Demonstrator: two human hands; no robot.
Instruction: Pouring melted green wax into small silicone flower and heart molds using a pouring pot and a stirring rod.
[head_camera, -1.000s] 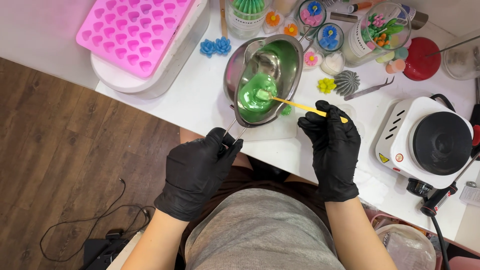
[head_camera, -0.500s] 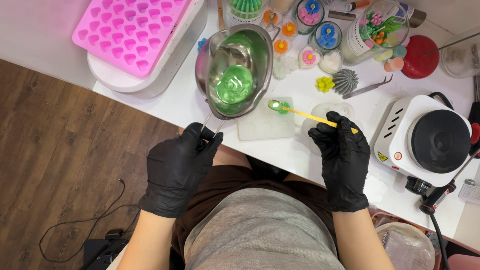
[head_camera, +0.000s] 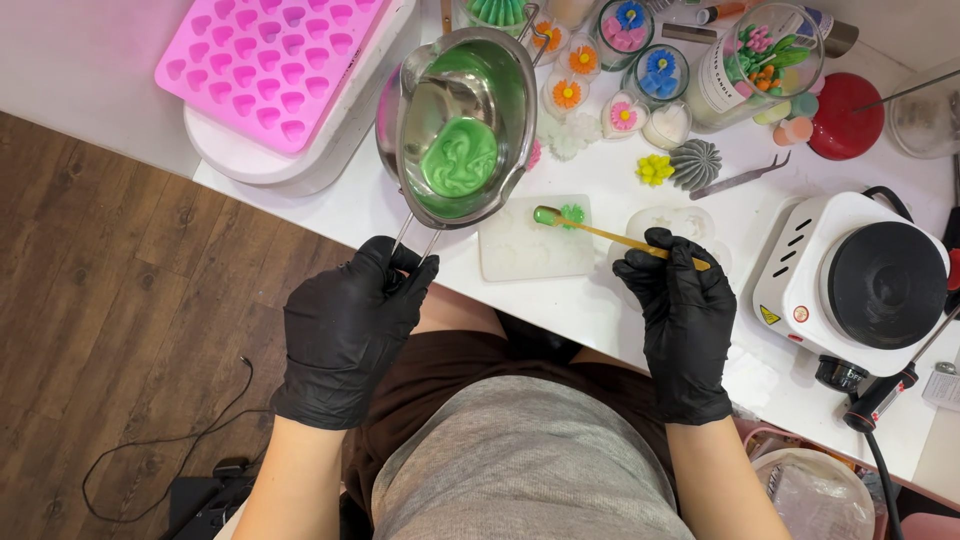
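Steel pot (head_camera: 460, 120) swung left; left hand (head_camera: 350, 325) clamps handle, right hand (head_camera: 685, 330) pinches yellow spoon (head_camera: 610, 232).

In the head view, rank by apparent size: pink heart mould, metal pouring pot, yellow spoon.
1. pink heart mould, partly cropped
2. metal pouring pot, held nearer the camera, so unsure
3. yellow spoon

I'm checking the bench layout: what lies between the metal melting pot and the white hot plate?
In the head view, between pot and hot plate lie a translucent mold and the green-tipped spoon in the right hand.
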